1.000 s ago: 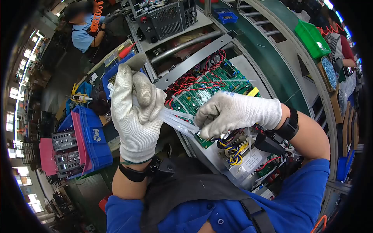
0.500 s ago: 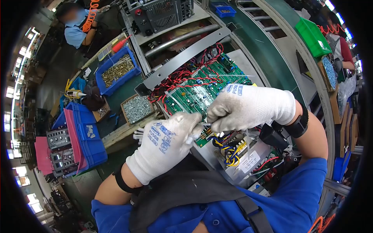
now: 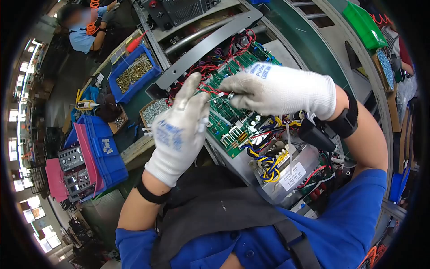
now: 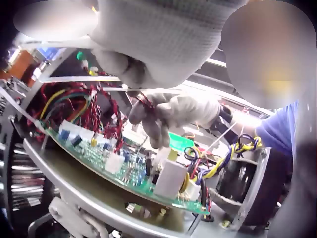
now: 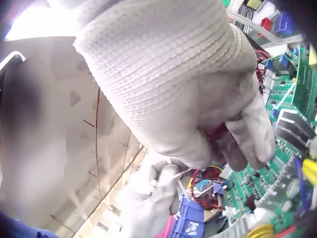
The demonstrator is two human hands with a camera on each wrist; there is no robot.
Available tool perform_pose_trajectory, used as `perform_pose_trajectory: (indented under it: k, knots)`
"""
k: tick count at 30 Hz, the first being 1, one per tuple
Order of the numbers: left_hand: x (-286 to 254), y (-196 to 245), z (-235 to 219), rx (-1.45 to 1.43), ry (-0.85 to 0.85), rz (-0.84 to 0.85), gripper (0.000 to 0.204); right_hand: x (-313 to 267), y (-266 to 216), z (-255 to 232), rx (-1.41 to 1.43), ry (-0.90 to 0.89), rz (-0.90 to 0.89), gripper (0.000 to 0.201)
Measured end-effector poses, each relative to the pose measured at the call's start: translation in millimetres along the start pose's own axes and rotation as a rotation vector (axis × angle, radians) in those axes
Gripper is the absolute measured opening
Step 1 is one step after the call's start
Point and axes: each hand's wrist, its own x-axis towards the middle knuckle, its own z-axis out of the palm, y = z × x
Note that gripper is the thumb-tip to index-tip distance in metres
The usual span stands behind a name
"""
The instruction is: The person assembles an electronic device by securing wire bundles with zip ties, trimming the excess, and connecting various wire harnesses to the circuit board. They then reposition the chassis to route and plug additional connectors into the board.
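Observation:
My left hand [image 3: 179, 127], in a white glove, holds white cable ties [image 5: 182, 174]; loose tie ends stick out beside its palm. One thin tie stretches from its fingers toward the right fingertips. My right hand [image 3: 273, 87], also gloved, has its fingers curled round some red wires [image 4: 143, 101], close over the green circuit board [image 3: 217, 127]. More red wires [image 3: 233, 51] run along the far side of the board. The board sits in an open metal chassis with a grey bar [image 3: 206, 47] across its far end. The back of the right hand hides part of the grip from above.
To the left stand a blue bin of brass fasteners [image 3: 134, 74], a box of silver screws [image 3: 154, 110] and a blue crate [image 3: 109, 154] with panels. Yellow and blue cables [image 3: 271, 168] lie at the chassis's near side. Another person [image 3: 83, 33] works at far left.
The hands came together from the left hand's raised tie bundle, then moved up and forward over the board. They are now slightly apart, the right at the red wires.

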Motion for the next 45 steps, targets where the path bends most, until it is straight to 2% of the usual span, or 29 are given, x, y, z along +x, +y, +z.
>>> perform_pose_trajectory:
  k: [1,2,3,5,7,9,11,13,14,15,17,19,21,23,25,26,27,28,29,31,32,33,34,35,37,39,41,44,45]
  knots:
    - [0,-1,8,0.076,-0.061,-0.005,0.034,3,4,-2,-0.123,-0.009,0.007,0.034]
    - [1,-4,13,0.117,-0.035,0.039,0.034,9,24,11,-0.315,0.228,-0.099,0.033]
    - [2,-5,14,0.115,-0.043,0.041,0.034,16,28,10,-0.409,0.345,-0.128,0.038]
    - [3,-5,14,0.145,-0.086,-0.008,0.034,32,38,9,-0.429,0.362,-0.185,0.047]
    - [3,-6,13,0.151,-0.058,0.024,0.035,40,42,10,-0.358,0.305,-0.186,0.054]
    - [1,-2,5,0.126,-0.171,-0.024,0.035,44,45,12,-0.269,0.332,-0.33,0.057]
    - [-3,-3,5,0.152,-0.159,-0.01,0.036,49,40,15,-0.298,0.315,-0.29,0.057]
    - [-7,0,4,0.023,-0.146,-0.02,0.039,56,34,21,-0.449,0.404,-0.198,0.053]
    - [-11,1,5,0.002,-0.088,0.043,0.043,58,34,22,-0.47,0.453,-0.247,0.046]
    - [-15,7,2,-0.055,-0.104,0.048,0.045,58,35,24,-0.504,0.419,-0.213,0.04]
    - [-26,15,9,-0.124,-0.135,0.043,0.043,46,39,26,-0.554,0.482,-0.27,0.029]
    - [-30,19,14,-0.23,-0.132,-0.04,0.037,40,43,23,-0.593,0.469,-0.227,0.025]
    - [-27,17,17,-0.479,-0.278,-0.462,0.029,35,42,23,-0.572,0.458,-0.185,0.022]
    - [-22,10,21,-0.503,-0.31,-0.511,0.025,34,37,23,-0.576,0.473,-0.308,0.02]
    - [-11,10,20,-0.541,-0.295,-0.669,0.024,41,37,18,-0.546,0.397,-0.239,0.02]
    - [-17,-2,31,-0.661,-0.207,-0.606,0.028,47,45,17,-0.334,0.408,-0.177,0.02]
    - [-12,-3,31,-0.661,-0.201,-0.606,0.028,51,47,14,-0.121,0.418,-0.115,0.02]
    - [-7,-2,29,-0.781,-0.203,-0.737,0.028,49,40,8,0.117,0.311,0.099,0.022]
    - [-2,-2,27,-0.901,-0.204,-0.87,0.029,56,48,14,0.118,0.312,0.095,0.022]
    - [7,2,20,-0.845,-0.237,-0.893,0.029,68,40,21,-0.155,0.571,-0.196,0.026]
    - [14,9,13,-0.838,-0.254,-0.909,0.027,59,40,15,-0.07,0.355,0.055,0.03]
    - [19,14,8,-0.831,-0.27,-0.922,0.026,61,42,16,-0.067,0.36,0.055,0.03]
    - [13,7,7,-0.791,-0.272,-0.636,0.025,64,46,17,-0.118,0.363,0.033,0.031]
    - [11,5,13,-0.784,-0.27,-0.63,0.025,66,50,19,-0.172,0.366,0.01,0.032]
    - [9,1,26,-0.976,-0.186,-0.794,0.024,69,54,22,-0.178,0.407,-0.012,0.03]
    - [9,-1,29,-0.925,-0.204,-0.763,0.023,69,55,24,-0.201,0.446,-0.088,0.028]
    - [16,7,32,-0.939,-0.125,-0.945,0.022,66,55,21,-0.188,0.454,-0.073,0.026]
    - [22,9,30,-0.969,-0.159,-0.958,0.023,57,59,18,-0.036,0.408,-0.141,0.023]
    - [23,9,30,-0.987,-0.173,-0.971,0.023,58,60,19,-0.063,0.485,-0.31,0.017]
